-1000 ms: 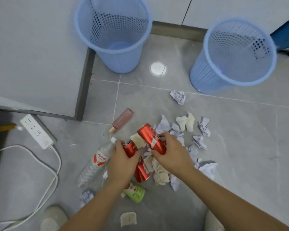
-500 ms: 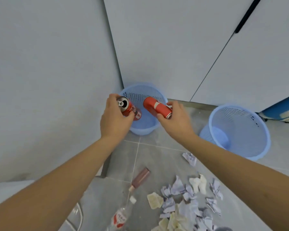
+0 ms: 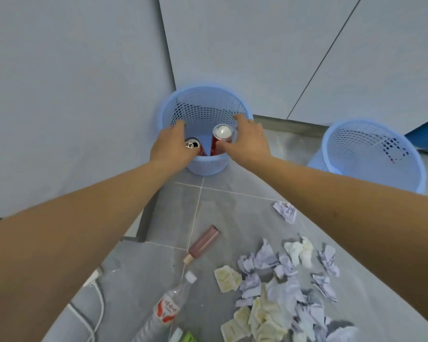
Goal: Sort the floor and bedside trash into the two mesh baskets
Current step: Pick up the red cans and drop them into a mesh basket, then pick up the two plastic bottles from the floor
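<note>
While hands (image 3: 173, 146) (image 3: 247, 141) hover, 2 cans (image 3: 222, 138) sit inside the basket (image 3: 205, 166).

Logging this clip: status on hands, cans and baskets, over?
Left hand and right hand open over left basket. Two cans, left can and right can, inside it, released. Right basket holds nothing visible. Nothing in the way.

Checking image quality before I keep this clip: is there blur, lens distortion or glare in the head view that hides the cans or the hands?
Head view: wide-angle bending curves the wall seams and stretches both forearms; light is soft and even, with faint shadows; mild softness overall, yet the left can, right can, left hand and right hand read clearly over the left basket.
</note>
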A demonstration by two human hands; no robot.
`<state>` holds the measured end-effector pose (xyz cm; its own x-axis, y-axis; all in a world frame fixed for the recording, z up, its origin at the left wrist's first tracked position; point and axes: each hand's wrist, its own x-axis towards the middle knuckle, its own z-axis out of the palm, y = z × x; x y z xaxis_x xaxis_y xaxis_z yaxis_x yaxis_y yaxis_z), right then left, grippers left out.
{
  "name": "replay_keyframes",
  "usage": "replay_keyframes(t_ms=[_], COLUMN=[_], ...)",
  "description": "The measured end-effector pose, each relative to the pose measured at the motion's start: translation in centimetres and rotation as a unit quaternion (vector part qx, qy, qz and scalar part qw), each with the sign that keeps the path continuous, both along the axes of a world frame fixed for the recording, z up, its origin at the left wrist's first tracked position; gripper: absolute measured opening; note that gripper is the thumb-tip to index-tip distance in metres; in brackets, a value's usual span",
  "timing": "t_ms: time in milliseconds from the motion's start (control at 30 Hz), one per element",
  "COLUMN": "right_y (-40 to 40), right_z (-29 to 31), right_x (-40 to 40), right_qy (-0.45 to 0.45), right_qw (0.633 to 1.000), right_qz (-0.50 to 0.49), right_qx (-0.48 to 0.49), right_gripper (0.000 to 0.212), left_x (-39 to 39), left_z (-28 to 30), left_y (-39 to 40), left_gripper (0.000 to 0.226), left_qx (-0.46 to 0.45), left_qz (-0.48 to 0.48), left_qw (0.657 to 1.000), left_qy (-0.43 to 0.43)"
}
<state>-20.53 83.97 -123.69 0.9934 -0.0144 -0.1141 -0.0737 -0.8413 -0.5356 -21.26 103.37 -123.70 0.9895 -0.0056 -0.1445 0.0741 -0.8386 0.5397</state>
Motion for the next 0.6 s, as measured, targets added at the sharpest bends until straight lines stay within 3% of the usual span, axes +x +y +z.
replay_keyframes(t_ms=[133, 267, 400, 600], right_y=[-0.4, -1.2, -1.7, -0.9], right_z=[0.5, 0.8, 0.2, 1.8], right_x=[-2.4, -9.2, -20.7, -38.1], right_qy=[-0.078, -0.11, 0.01, 0.177], right_qw=[0.996, 0.991, 0.998, 0.98], right_qz=[0.015, -0.001, 0.005, 0.06], right_qx=[0.027, 0.07, 0.066, 0.064], right_gripper=[0.065, 0.044, 0.027, 0.023], left_x=[-1.3, -7.3, -17.3, -33.2], left_z=[0.4, 2.1, 2.5, 3.5], left_y=[0.2, 0.3, 1.0, 1.5], left_gripper=[0.063, 0.047, 0.021, 0.017], left_qx=[0.014, 0.014, -0.031, -0.038], left_qz=[0.008, 0.005, 0.024, 0.045], left_qw=[0.999, 0.994, 0.999, 0.982], left_qy=[-0.044, -0.108, 0.013, 0.18])
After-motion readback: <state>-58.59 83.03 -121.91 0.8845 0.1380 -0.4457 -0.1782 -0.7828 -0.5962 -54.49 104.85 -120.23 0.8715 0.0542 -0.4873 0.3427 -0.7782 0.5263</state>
